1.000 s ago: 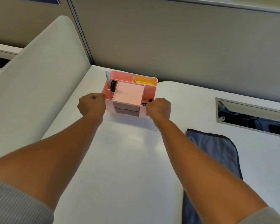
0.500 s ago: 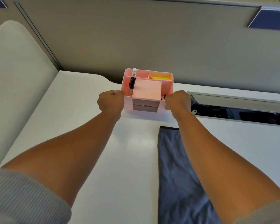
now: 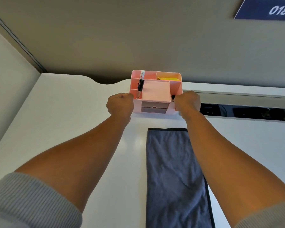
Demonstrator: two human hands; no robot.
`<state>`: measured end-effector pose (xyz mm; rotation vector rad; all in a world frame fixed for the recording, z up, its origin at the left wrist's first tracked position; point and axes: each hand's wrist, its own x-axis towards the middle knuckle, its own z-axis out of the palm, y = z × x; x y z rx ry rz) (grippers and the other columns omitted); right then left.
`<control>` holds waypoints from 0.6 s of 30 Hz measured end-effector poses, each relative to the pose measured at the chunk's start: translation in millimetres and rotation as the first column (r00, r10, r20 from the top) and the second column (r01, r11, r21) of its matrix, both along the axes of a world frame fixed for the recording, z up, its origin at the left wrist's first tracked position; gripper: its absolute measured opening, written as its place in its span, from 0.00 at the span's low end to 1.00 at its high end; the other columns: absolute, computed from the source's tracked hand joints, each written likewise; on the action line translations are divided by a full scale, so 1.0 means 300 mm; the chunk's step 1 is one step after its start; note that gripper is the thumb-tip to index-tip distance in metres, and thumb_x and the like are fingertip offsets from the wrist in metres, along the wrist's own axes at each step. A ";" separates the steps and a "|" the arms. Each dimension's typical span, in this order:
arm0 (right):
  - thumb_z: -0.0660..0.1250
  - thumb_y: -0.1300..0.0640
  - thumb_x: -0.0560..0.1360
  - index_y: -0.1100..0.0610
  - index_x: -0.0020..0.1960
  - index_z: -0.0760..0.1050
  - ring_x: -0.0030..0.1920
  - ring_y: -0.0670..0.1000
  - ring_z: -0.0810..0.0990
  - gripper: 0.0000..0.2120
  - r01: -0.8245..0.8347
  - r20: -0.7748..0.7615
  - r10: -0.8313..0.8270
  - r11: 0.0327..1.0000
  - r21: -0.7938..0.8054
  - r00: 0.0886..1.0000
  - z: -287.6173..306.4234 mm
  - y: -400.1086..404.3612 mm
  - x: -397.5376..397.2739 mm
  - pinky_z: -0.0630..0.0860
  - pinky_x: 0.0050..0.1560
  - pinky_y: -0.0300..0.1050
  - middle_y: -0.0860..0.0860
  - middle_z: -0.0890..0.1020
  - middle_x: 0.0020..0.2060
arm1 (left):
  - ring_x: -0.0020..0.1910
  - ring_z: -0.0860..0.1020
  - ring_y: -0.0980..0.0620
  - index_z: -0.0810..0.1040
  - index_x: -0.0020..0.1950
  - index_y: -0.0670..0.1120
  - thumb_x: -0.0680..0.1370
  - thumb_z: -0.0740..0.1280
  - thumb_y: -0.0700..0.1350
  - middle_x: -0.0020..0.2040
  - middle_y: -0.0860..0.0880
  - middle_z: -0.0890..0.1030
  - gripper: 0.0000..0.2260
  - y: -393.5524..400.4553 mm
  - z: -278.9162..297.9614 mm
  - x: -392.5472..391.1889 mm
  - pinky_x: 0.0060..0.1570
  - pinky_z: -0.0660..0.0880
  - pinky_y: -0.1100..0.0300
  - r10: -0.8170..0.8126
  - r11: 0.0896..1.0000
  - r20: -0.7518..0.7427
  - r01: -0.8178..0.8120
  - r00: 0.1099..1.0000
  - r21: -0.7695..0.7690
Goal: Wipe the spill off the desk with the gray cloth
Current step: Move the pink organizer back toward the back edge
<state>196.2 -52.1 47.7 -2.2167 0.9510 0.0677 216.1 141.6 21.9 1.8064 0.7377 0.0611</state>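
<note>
1. Both arms reach out across the white desk to the pink organizer, which sits at the desk's far edge against the gray partition.
2. The left hand is at the organizer's left end, fingers curled tight around that side wall.
3. The right hand mirrors it at the organizer's right end, fingers curled and clamped on that wall, thumb on the front face.
4. The gray cloth lies flat on the desk just on the near side of the organizer, apart from it with a strip of bare desk between.
5. The cloth's long axis runs from the organizer straight back toward the person; its short, dark-bound end faces the organizer, and its near end runs out of view at the bottom.
6. The right forearm crosses above the cloth's right edge; neither hand touches the cloth.
7. Inside the organizer: a marker stands tilted in a left compartment, yellow notes sit at the back right.
8. Right of the organizer, a metal cable tray is set into the desk.
9. Up on the partition, right of the organizer, a blue sign reads 018.
</note>
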 end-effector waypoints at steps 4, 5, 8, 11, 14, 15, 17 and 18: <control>0.65 0.56 0.76 0.58 0.51 0.80 0.47 0.58 0.85 0.08 0.009 0.030 -0.009 1.000 -0.002 1.000 -0.010 -0.020 0.000 0.83 0.50 0.51 0.56 0.85 0.48 | 0.36 0.81 0.49 0.81 0.38 0.51 0.74 0.70 0.50 0.36 0.50 0.83 0.05 -0.022 -0.009 -0.004 0.39 0.82 0.60 -0.006 1.000 0.000 0.006 1.000 0.005; 0.65 0.56 0.76 0.59 0.52 0.80 0.47 0.58 0.85 0.09 0.008 0.033 -0.008 1.000 0.000 0.999 -0.010 -0.023 0.000 0.83 0.50 0.52 0.56 0.85 0.48 | 0.36 0.81 0.49 0.82 0.39 0.51 0.74 0.70 0.50 0.36 0.51 0.83 0.05 -0.025 -0.010 -0.005 0.38 0.81 0.60 -0.006 1.000 0.002 0.006 1.000 0.004; 0.64 0.56 0.76 0.59 0.52 0.81 0.48 0.58 0.84 0.10 -0.008 0.031 0.008 1.000 -0.010 0.999 -0.008 -0.027 0.002 0.82 0.50 0.51 0.56 0.85 0.48 | 0.37 0.81 0.49 0.81 0.40 0.51 0.74 0.70 0.50 0.37 0.51 0.83 0.04 -0.030 -0.016 -0.009 0.38 0.81 0.60 0.002 1.000 -0.003 -0.002 1.000 0.000; 0.65 0.54 0.78 0.58 0.52 0.80 0.47 0.57 0.85 0.09 -0.019 0.036 0.019 1.000 -0.012 0.999 -0.012 -0.027 0.000 0.82 0.49 0.50 0.56 0.85 0.48 | 0.38 0.81 0.49 0.81 0.41 0.52 0.74 0.70 0.50 0.38 0.52 0.82 0.04 -0.031 -0.020 -0.012 0.39 0.81 0.61 0.013 1.000 -0.010 -0.013 1.000 0.003; 0.65 0.54 0.78 0.57 0.50 0.79 0.47 0.56 0.85 0.07 -0.024 0.046 0.024 1.000 0.005 0.999 -0.022 -0.031 0.000 0.82 0.50 0.50 0.55 0.85 0.47 | 0.37 0.81 0.49 0.79 0.40 0.53 0.75 0.69 0.50 0.37 0.52 0.82 0.05 -0.030 -0.024 -0.012 0.39 0.81 0.61 0.019 1.000 -0.003 -0.018 1.000 0.011; 0.65 0.54 0.78 0.56 0.50 0.79 0.46 0.56 0.85 0.07 -0.025 0.054 0.024 1.000 0.018 0.998 -0.025 -0.031 -0.001 0.82 0.50 0.50 0.55 0.85 0.47 | 0.38 0.81 0.49 0.79 0.39 0.53 0.75 0.69 0.50 0.37 0.53 0.82 0.05 -0.029 -0.026 -0.012 0.39 0.81 0.60 0.020 1.000 -0.002 -0.020 1.000 0.011; 0.65 0.54 0.78 0.57 0.51 0.80 0.46 0.56 0.85 0.08 -0.023 0.065 0.020 0.999 0.043 0.998 -0.028 -0.033 -0.001 0.82 0.51 0.51 0.55 0.85 0.47 | 0.38 0.81 0.49 0.79 0.40 0.53 0.75 0.70 0.50 0.38 0.53 0.82 0.05 -0.027 -0.026 -0.009 0.40 0.82 0.59 0.021 1.000 -0.004 -0.021 1.000 0.009; 0.65 0.54 0.78 0.57 0.51 0.80 0.46 0.56 0.85 0.09 -0.023 0.067 0.020 0.998 0.053 0.998 -0.030 -0.032 0.000 0.82 0.51 0.51 0.55 0.85 0.47 | 0.38 0.81 0.49 0.79 0.40 0.53 0.75 0.70 0.50 0.38 0.53 0.82 0.04 -0.025 -0.026 -0.007 0.41 0.82 0.59 0.022 1.000 -0.006 -0.022 1.000 0.009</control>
